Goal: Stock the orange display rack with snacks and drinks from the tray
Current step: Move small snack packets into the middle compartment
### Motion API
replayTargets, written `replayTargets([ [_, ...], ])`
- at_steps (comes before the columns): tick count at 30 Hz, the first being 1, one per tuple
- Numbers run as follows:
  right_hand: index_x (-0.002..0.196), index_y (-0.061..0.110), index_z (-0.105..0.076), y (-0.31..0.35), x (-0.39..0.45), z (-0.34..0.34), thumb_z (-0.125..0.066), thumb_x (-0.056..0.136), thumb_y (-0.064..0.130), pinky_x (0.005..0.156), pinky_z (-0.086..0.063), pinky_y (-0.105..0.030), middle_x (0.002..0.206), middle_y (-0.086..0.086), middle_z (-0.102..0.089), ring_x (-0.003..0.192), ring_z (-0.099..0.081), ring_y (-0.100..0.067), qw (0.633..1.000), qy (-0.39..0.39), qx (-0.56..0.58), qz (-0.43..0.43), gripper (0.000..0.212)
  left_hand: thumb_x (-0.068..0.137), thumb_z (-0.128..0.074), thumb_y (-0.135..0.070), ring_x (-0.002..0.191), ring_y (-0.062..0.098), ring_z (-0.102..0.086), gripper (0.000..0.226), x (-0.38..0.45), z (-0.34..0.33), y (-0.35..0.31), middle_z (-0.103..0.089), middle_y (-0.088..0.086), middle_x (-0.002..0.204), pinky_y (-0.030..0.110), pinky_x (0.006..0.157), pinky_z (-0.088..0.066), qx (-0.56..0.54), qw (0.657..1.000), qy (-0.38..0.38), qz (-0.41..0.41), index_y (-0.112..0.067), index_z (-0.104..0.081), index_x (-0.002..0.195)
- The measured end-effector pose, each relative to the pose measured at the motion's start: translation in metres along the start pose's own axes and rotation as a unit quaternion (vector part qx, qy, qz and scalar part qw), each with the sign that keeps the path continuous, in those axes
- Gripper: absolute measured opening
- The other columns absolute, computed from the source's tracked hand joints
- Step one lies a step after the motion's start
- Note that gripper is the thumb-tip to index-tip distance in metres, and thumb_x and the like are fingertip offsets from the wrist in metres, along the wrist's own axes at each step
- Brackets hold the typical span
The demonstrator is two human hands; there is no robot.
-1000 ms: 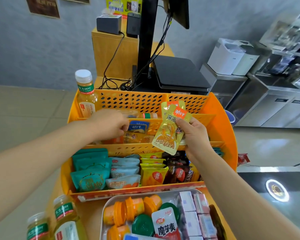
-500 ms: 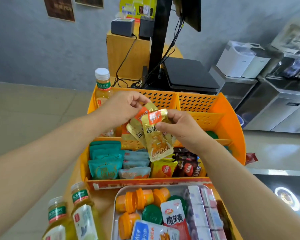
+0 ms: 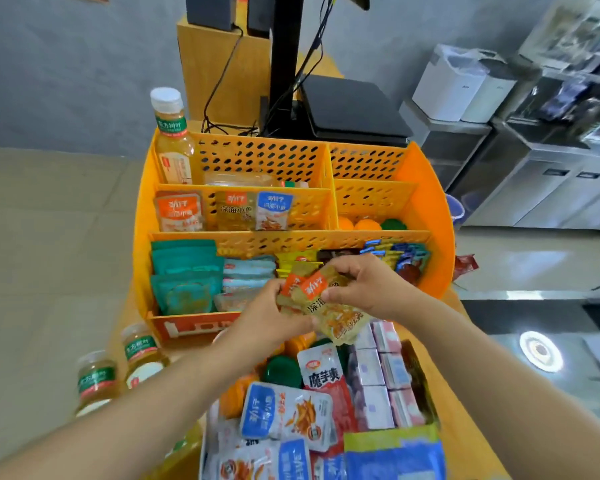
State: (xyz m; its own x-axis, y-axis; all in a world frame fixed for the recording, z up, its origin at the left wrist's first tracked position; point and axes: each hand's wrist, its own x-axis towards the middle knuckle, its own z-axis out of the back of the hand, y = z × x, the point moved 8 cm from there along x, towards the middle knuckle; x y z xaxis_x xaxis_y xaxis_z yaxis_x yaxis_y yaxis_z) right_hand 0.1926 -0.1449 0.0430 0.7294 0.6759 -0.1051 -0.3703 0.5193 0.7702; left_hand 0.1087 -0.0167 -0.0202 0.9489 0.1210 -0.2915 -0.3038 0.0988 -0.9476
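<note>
Gripping a small bunch of gold foil snack packets with orange tops (image 3: 329,303) between them, the left hand (image 3: 267,320) and right hand (image 3: 364,285) meet just in front of the orange perforated plastic display rack (image 3: 426,188), above the far end of the snack-filled metal tray (image 3: 203,455). Both hands have fingers curled and pinching the packets. One amber drink bottle with a white cap (image 3: 172,136) stands upright in the rack's back left compartment, and two similar bottles (image 3: 118,368) stand left of the tray.

Wooden counter (image 3: 465,382): rack (image 3: 426,188), tray (image 3: 204,455), bottles (image 3: 142,355).
</note>
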Motion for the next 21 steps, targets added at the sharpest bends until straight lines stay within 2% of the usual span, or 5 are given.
replayTargets([
  [4,0.110,0.029,-0.067,-0.010,-0.018,0.009,-0.079,0.080,0.017,0.080,-0.057,-0.028,0.099,0.012,-0.071,0.092,-0.067,-0.004,1.000,-0.004,-0.024,-0.002,0.034,0.071,-0.086,-0.023,0.069,-0.016,-0.059,0.040,0.000,-0.032,0.004,-0.067,-0.016,0.086,0.003,0.051,-0.041,-0.020,0.998,-0.061,-0.017,-0.037,-0.056,0.093],
  [8,0.132,0.054,-0.041,-0.023,-0.042,0.028,-0.082,0.076,0.037,0.084,-0.057,-0.029,0.110,0.021,-0.061,0.103,-0.061,-0.002,0.992,-0.040,-0.115,-0.020,0.072,0.072,-0.085,-0.021,0.071,-0.005,-0.065,0.037,0.000,-0.062,0.006,-0.072,-0.017,0.081,0.015,0.058,-0.048,-0.061,0.997,-0.042,-0.017,-0.037,-0.063,0.098],
  [14,0.122,0.036,-0.062,-0.043,-0.075,0.035,-0.080,0.074,0.045,0.086,-0.055,-0.029,0.110,0.024,-0.059,0.100,-0.058,0.001,0.982,-0.083,-0.172,0.006,0.051,0.071,-0.085,-0.021,0.077,-0.001,-0.067,0.030,-0.002,-0.089,0.003,-0.072,-0.016,0.083,0.011,0.060,-0.049,-0.054,0.997,-0.039,-0.047,-0.035,-0.068,0.092],
  [19,0.129,0.033,-0.056,-0.067,-0.101,0.031,-0.086,0.066,0.042,0.098,-0.042,-0.021,0.120,0.021,-0.054,0.114,-0.049,0.002,0.979,-0.157,-0.126,0.024,0.070,0.071,-0.082,-0.007,0.083,0.000,-0.068,0.048,-0.006,-0.098,0.003,-0.073,-0.017,0.091,0.011,0.063,-0.050,-0.017,0.996,-0.028,-0.078,-0.045,-0.067,0.095],
  [21,0.127,0.037,-0.050,-0.080,-0.110,0.028,-0.090,0.065,0.030,0.091,-0.044,-0.012,0.119,0.025,-0.052,0.114,-0.051,0.004,0.982,-0.183,-0.037,-0.006,0.074,0.068,-0.084,-0.007,0.086,-0.001,-0.067,0.050,-0.007,-0.099,0.009,-0.072,-0.018,0.095,0.012,0.065,-0.051,-0.010,0.996,-0.041,-0.073,-0.041,-0.065,0.099],
])
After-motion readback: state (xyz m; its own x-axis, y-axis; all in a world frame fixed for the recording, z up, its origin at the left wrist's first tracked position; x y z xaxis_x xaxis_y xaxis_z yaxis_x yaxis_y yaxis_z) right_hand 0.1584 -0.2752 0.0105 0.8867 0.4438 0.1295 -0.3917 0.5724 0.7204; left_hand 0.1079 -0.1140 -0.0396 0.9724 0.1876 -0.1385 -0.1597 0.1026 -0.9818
